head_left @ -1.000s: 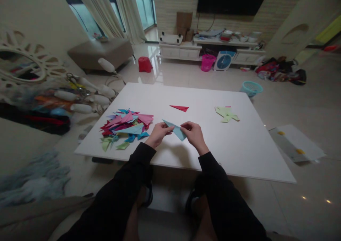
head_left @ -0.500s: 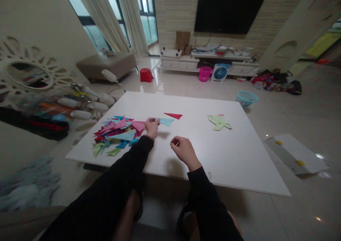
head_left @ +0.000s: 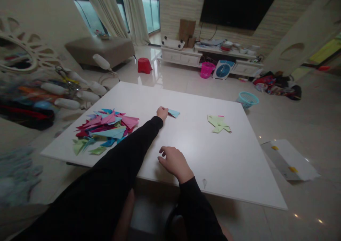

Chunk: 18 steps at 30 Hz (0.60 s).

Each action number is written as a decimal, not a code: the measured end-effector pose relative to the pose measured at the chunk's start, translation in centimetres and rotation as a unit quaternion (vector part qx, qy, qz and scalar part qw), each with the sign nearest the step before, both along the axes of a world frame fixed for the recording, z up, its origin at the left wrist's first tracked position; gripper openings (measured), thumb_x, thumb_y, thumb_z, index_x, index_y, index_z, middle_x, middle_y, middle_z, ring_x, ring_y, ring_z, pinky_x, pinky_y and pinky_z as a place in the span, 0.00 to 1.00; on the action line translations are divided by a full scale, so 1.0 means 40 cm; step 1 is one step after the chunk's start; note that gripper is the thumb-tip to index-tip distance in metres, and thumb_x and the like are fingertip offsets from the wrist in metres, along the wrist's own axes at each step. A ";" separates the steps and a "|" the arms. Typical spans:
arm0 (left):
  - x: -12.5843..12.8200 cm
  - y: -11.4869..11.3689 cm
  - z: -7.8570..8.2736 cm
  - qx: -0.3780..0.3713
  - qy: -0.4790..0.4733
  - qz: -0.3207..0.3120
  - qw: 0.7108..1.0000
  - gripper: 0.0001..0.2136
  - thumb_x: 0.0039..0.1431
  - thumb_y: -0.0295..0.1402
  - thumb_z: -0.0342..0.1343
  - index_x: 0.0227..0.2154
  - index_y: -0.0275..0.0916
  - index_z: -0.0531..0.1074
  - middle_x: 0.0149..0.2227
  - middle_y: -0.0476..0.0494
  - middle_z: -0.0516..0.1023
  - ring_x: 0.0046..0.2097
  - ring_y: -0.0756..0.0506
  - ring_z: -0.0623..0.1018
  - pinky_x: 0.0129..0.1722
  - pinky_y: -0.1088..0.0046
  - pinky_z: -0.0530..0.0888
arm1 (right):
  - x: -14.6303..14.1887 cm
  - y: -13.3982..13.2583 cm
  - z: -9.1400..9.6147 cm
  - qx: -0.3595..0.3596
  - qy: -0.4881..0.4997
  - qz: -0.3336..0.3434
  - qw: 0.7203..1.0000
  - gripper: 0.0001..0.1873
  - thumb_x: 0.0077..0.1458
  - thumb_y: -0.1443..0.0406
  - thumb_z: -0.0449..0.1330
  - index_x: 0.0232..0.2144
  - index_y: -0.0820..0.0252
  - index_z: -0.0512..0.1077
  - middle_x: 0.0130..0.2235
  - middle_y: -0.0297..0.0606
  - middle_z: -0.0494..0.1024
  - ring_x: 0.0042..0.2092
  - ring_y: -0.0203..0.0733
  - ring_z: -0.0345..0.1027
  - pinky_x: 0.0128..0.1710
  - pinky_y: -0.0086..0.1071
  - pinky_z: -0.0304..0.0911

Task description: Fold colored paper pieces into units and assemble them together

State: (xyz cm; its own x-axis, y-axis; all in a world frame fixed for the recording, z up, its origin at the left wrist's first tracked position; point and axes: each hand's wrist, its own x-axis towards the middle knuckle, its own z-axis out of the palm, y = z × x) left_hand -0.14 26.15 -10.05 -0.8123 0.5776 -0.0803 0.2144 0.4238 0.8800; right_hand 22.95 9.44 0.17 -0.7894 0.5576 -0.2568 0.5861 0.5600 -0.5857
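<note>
showing a crease and a wide, angled right end, the light blue folded paper [head_left: 175, 113] was pinched at its left end by the left hand [head_left: 162, 114], toward the far middle of the white table [head_left: 197, 150]. above the near side, the right hand [head_left: 174, 162] was held half-curled, thumb and fingertips apart.

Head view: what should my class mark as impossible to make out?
All in the head view:
1. Light-blue paper, left end: hidden by the left hand.
2. Paper pile, lower pieces: covered by upper ones.
3. Black screen, upper edge: cut off by the picture's top.
4. Floor bundle: contents too small and blurred.
</note>
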 end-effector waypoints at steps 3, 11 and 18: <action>0.010 -0.031 -0.015 -0.061 0.109 -0.086 0.988 0.15 0.59 0.32 0.57 0.48 0.36 0.73 0.58 0.27 0.71 0.60 0.33 0.71 0.58 0.53 0.69 | -0.011 0.000 -0.002 0.003 -0.003 0.009 1.000 0.14 0.61 0.62 0.58 0.48 0.57 0.77 0.44 0.40 0.83 0.47 0.46 0.75 0.43 0.36 0.61; 0.052 -0.111 -0.057 -0.178 0.274 -0.336 0.883 0.27 0.65 0.43 0.51 0.66 0.45 0.64 0.73 0.42 0.57 0.72 0.28 0.53 0.69 0.41 0.51 | -0.024 -0.022 -0.014 -0.010 -0.016 0.032 0.999 0.15 0.61 0.63 0.58 0.48 0.59 0.76 0.45 0.42 0.82 0.46 0.46 0.74 0.45 0.36 0.61; 0.063 -0.100 -0.064 -0.207 0.313 -0.309 0.874 0.31 0.69 0.46 0.42 0.72 0.44 0.55 0.75 0.40 0.49 0.72 0.28 0.54 0.67 0.42 0.56 | -0.030 -0.032 -0.031 -0.018 -0.047 0.041 0.998 0.17 0.61 0.62 0.58 0.50 0.60 0.76 0.47 0.45 0.82 0.49 0.48 0.75 0.46 0.36 0.62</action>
State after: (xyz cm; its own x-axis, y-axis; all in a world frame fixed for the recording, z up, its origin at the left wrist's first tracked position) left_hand 2.37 22.15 -12.61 -0.3155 0.9481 -0.0386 0.8993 0.3118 0.3066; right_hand 21.75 8.18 -1.09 -0.8029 0.4816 -0.3512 0.5931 0.5869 -0.5512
